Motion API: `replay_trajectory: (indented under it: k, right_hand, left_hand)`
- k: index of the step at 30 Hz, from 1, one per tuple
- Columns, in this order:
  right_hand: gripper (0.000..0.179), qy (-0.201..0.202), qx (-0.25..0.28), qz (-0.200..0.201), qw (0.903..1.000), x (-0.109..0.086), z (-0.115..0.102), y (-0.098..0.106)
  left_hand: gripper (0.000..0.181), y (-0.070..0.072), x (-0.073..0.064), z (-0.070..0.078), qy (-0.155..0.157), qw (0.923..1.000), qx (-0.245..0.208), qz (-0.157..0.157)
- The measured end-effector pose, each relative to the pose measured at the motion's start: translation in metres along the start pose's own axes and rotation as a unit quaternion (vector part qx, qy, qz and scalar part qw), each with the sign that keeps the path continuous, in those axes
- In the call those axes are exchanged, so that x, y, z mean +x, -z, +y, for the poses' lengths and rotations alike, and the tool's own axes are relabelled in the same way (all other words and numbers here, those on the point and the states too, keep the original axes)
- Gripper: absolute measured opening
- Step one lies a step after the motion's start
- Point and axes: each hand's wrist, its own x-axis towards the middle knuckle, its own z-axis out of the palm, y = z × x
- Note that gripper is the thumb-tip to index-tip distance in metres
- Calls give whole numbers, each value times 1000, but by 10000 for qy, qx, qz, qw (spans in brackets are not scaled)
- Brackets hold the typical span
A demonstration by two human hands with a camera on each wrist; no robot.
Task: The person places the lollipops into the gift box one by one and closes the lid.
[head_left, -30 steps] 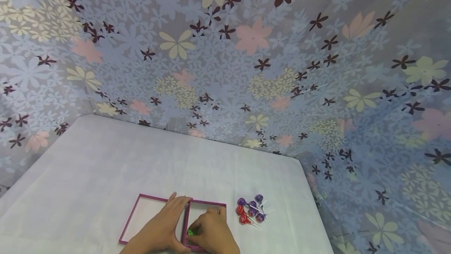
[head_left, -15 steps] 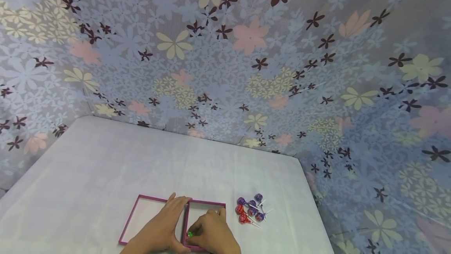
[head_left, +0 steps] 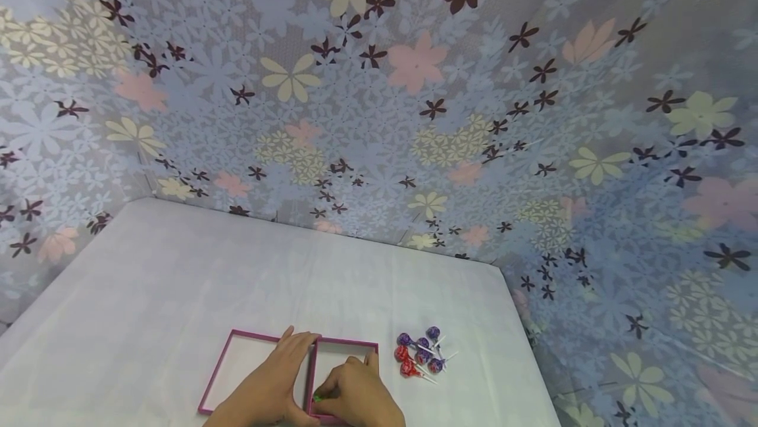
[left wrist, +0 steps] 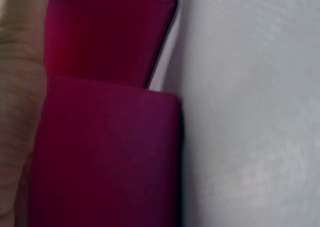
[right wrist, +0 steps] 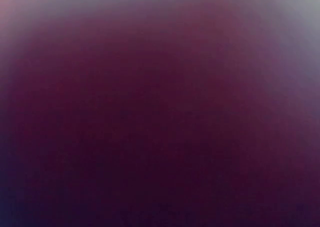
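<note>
Two shallow magenta-rimmed boxes lie side by side in the head view, a left box (head_left: pixel 214 374) and a right box (head_left: pixel 346 340). My left hand (head_left: pixel 269 377) reaches over the left box and holds the right box by its left side, fingers at the far corner and thumb at the near one. Inside the right box, my right hand (head_left: pixel 358 391) pinches a green-wrapped lollipop (head_left: pixel 317 399) near the left wall; its stick is hidden. Magenta box walls (left wrist: pixel 105 152) stand beside my left hand in the left wrist view. The right wrist view is a dark magenta blur.
To the right of the boxes lie several purple lollipops (head_left: pixel 435 366) and two red lollipops (head_left: pixel 407 368) in a loose group. White cloth covers the table (head_left: pixel 237 269). A flower-printed curtain (head_left: pixel 379 98) hangs behind and at the sides.
My right fingers have closed in lower over the green lollipop, so less of it shows. My left hand and the boxes hold still; the head view shifts slightly.
</note>
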Motion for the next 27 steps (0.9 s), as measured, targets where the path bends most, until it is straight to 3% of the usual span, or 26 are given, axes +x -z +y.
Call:
replay_trajectory:
  k: [10,17,23,27]
  right_hand:
    - [8,263,168,-185,9993,-3,0,-1]
    - [10,-17,417,-195,9989,-7,-1,-1]
    - [10,260,380,526,9976,-11,6,5]
    - [14,218,200,1244,9918,-14,15,11]
  left_hand:
    - [136,-1,0,2,-7,10000,-16,24]
    - [139,-3,-2,4,206,9994,-230,-157]
    - [138,-2,-2,3,492,9975,-337,-370]
    - [136,0,2,2,457,9982,-208,-317]
